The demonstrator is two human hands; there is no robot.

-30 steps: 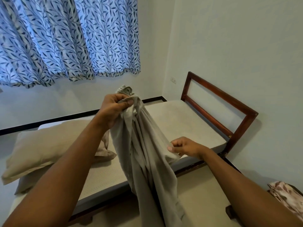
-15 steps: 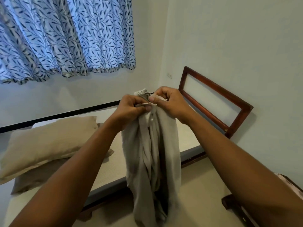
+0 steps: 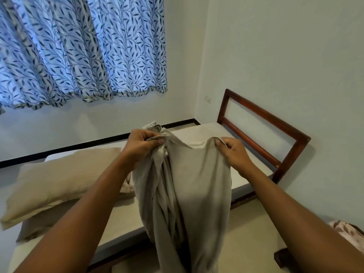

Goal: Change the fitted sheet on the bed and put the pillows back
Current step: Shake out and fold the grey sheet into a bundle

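Two hands hold the fitted sheet (image 3: 197, 184) up over the near edge of the bed (image 3: 122, 221). The left hand (image 3: 141, 146) grips a bunched mass of cloth, fingers (image 3: 146, 134) curled round it. The right hand (image 3: 234, 152) pinches the hem close by, with a short span of edge sagging between them. The remainder hangs twisted toward the floor (image 3: 248, 233).

Likely faults:
- The hanging cloth drags on the floor or is trodden on.
- The bunch hides the corner seam, so the sheet goes on misoriented.
- The pillows (image 3: 59, 182), lying on the mattress, obstruct spreading.
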